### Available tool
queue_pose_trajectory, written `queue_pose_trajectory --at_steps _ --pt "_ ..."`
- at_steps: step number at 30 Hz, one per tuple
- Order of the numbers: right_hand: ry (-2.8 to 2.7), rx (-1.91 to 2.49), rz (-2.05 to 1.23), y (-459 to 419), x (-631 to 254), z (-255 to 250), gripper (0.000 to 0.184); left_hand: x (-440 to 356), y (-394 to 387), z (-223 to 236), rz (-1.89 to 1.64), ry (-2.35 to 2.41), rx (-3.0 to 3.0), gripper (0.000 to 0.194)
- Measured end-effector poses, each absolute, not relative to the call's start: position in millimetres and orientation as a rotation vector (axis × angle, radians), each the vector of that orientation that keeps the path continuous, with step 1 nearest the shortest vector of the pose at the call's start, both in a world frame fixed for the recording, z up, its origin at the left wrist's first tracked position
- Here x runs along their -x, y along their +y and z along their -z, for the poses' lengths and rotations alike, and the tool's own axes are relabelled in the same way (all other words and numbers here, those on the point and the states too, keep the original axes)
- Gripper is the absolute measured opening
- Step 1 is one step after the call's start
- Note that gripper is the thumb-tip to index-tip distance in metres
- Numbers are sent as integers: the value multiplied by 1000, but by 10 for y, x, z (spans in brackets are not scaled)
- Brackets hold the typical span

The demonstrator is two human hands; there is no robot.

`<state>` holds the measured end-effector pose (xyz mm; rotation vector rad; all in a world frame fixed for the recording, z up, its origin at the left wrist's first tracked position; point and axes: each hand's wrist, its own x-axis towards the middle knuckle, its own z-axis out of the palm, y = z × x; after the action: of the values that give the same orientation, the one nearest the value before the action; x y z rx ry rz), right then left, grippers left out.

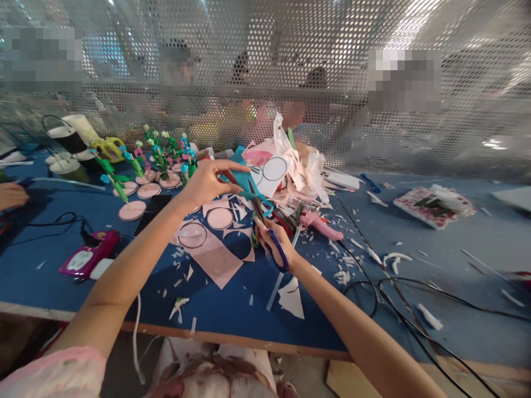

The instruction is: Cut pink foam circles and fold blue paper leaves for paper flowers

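My left hand (213,179) reaches over the pile of scraps, its thumb and fingers on a teal sheet (237,178) of thin paper or foam. Pointing up toward that sheet are the scissors (279,253), their blue handles gripped in my right hand (276,240). The blades are beside the teal piece, with a narrow teal strip (265,205) curling near them. Below my hands lies a pink sheet (218,265) with a drawn circle and a round hole. A cut pink disc (219,218) rests by it.
Small artificial flowers on pink round bases (131,210) stand at left. A pink glue gun (319,224), black cables (375,287) and white scraps (292,298) lie at right. A purple device (89,254) sits near the front left. Another person's hand (12,196) shows at the left edge.
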<state>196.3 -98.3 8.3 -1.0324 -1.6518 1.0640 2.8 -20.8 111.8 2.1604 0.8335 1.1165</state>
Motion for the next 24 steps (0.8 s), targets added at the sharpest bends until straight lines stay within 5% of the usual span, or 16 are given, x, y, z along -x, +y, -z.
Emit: queue_pose_trajectory --at_steps 24 --pt "-1849 1090 -1081 -951 -2053 -108 48 114 -198 -1250 -994 876 -2292 37"
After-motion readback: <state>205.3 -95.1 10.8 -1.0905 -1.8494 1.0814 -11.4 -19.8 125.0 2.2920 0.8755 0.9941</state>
